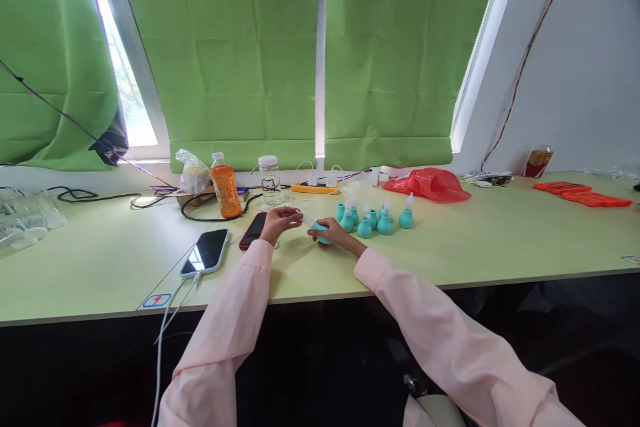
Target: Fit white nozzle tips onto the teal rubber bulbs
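Mid-frame, your right hand [334, 232] is wrapped round a teal bulb [323, 235] while your left hand [280, 221] pinches its white tip [309, 220]; more bulbs [373, 220] stand just right.

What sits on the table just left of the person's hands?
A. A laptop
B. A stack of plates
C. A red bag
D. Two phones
D: two phones lie flat on the table left of the left hand; the red bag lies far right.

An office: long desk [500, 240], power strip [315, 188], green window blinds [250, 53]
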Tool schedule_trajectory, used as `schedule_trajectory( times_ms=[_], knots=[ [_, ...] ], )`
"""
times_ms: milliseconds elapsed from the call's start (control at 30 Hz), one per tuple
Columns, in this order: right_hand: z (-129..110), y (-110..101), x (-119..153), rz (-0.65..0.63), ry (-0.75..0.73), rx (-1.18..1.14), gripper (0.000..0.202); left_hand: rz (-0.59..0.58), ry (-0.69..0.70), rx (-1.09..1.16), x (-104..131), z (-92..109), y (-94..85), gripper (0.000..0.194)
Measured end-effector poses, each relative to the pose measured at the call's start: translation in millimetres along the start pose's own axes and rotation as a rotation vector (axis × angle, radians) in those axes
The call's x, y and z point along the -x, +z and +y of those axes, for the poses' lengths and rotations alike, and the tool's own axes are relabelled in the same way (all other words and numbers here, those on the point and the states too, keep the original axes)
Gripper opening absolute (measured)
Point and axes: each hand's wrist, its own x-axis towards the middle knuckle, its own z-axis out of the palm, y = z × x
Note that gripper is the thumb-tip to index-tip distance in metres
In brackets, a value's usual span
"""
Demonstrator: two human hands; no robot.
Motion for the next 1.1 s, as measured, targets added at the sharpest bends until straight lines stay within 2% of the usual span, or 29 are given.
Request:
schedule_trajectory(
  times_ms=[167,367,500,600,700,933,1100],
  knots=[
    [1,4,2,0.011,-0.051,0.04,0.031,-0.022,-0.027,0.052,0,-2,-0.2,0.031],
    [1,9,5,0.148,-0.142,0.113,0.027,-0.058,-0.046,0.07,-2,-6,-0.4,0.031],
    [-1,14,6,0.227,-0.165,0.109,0.024,-0.009,-0.011,0.093,-4,-9,1.0,0.029],
    [-3,19,5,0.235,-0.149,0.068,0.025,0.026,0.018,0.116,-6,-11,1.2,0.025],
    [-7,22,5,0.18,-0.106,-0.009,0.03,0.025,0.025,0.124,-7,-12,-0.3,0.024],
    [-19,16,8,-0.068,0.04,-0.258,0.036,-0.029,0.016,0.12,-8,-9,-3.8,0.022],
    [-22,14,10,-0.165,0.112,-0.39,0.034,-0.069,0.025,0.125,-6,-7,-2.5,0.02]
  ],
)
